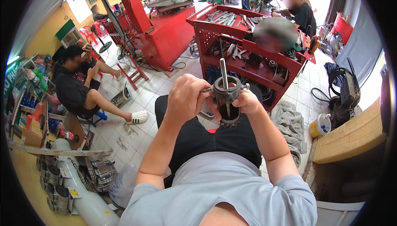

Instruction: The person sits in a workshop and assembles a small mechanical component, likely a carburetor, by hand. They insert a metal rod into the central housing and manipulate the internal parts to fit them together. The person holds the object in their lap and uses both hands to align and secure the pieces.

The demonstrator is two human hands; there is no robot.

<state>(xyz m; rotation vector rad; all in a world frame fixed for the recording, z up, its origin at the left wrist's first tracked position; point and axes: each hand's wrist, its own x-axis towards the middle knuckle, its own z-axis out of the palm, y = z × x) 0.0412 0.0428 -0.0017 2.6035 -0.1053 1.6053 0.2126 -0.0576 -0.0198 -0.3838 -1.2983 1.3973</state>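
In front of my lap I hold a dark metal cylinder (230, 117), open at the top, with a ring collar (235, 90) around its upper end. A bright steel rod (223, 72) stands up out of it, leaning slightly. My left hand (184, 98) is closed, its fingertips pinching a small side screw (207, 89) on the collar's left. Wrapped around the cylinder's right side, my right hand (247, 101) has its thumb near the rod's lower part. Another screw (245, 86) sticks out on the collar's right. The cylinder's inside is too dark to make out.
A red tool cart (248, 63) with wrenches stands just ahead. To the left a person (76, 81) sits on a blue stool, one leg stretched toward me. A grey cloth (288, 127) and a white-yellow bucket (320, 126) lie right. Behind the cart another person (304, 17) sits.
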